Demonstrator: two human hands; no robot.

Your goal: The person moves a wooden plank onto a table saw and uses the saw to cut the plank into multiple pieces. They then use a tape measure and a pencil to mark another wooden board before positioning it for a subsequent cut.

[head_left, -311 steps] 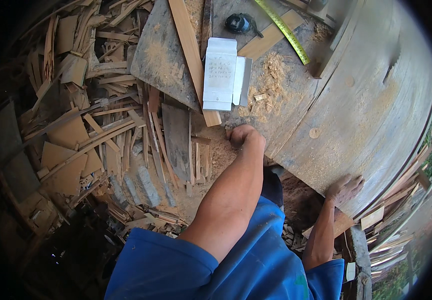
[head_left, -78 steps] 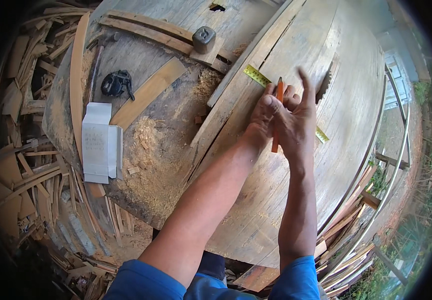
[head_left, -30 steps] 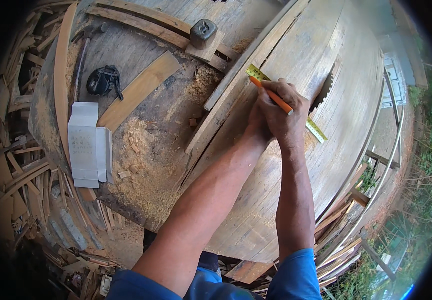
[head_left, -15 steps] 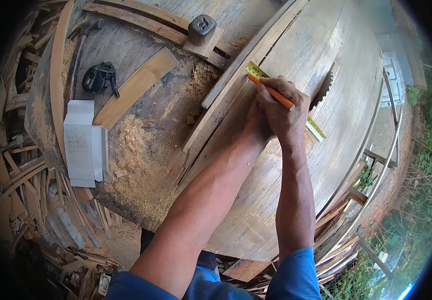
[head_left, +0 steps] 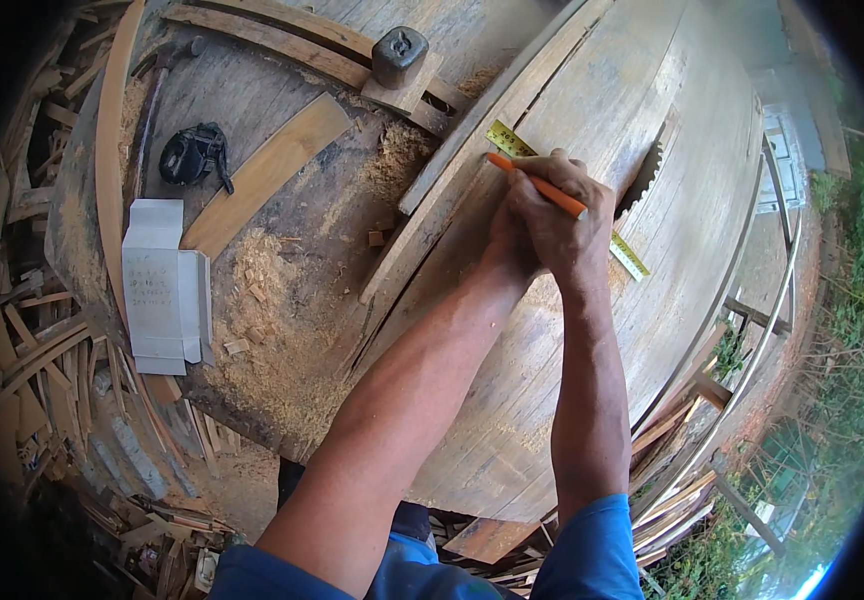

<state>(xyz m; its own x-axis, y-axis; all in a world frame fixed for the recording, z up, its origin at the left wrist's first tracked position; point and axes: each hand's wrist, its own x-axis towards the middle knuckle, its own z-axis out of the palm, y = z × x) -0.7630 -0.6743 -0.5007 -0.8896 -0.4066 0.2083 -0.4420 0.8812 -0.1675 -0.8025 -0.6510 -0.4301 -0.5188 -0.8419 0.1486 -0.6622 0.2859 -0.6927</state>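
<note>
An orange pencil (head_left: 564,203) is pinched in my right hand (head_left: 580,240), its tip at the edge of the wooden tabletop (head_left: 492,400) by the long wooden strip. Under my hands lies a yellow measuring tape blade (head_left: 510,138), its far end near the pencil tip and its other end showing to the right of my right hand. My left hand (head_left: 514,238) rests against the right one, over the tape blade. Its fingers are mostly hidden. Right of my hands, a toothed circular saw blade (head_left: 655,175) stands in a slot in the tabletop.
A long wooden strip (head_left: 487,110) runs diagonally across the table. To the left are a black coiled-up tape measure (head_left: 192,153), a flat board (head_left: 272,175), an unfolded white carton (head_left: 157,300), a hammer (head_left: 157,95), a dark metal weight (head_left: 399,57) and sawdust (head_left: 277,330). Scrap wood surrounds the table.
The pencil tip has shifted slightly toward me beside the end of the tape blade. My hands otherwise keep their place, and the whole view has moved a little.
</note>
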